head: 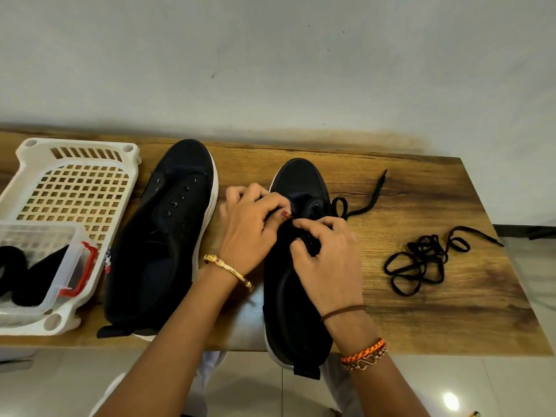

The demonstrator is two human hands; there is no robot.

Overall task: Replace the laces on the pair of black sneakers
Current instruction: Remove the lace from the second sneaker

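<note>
Both sets of fingers are bunched up right at the eyelets near the toe of the right-hand sneaker (296, 260). Left hand (252, 230) is curled in, thumb and fingertips pinching something at the lace row, prob the lace itself, tho I can't tell for sure bc the fingers cover it. Right hand (328, 260) is curled too, fingertips pressed on the tongue area, looks like it's nipping the lace (361, 206), which trails off toward the far right of the table (451, 311) w/ its tip lying loose.

Stuff that could go wrong imo: black lace on black shoe, easy to skip an eyelet or cross it wrong. That free tail could get yanked thru if pulled too hard. The spare lace pile (421, 260) nearby looks tangled, so it could knot up later. Other sneaker (162, 236) sits unlaced beside the white basket (33, 182), still to do.
</note>
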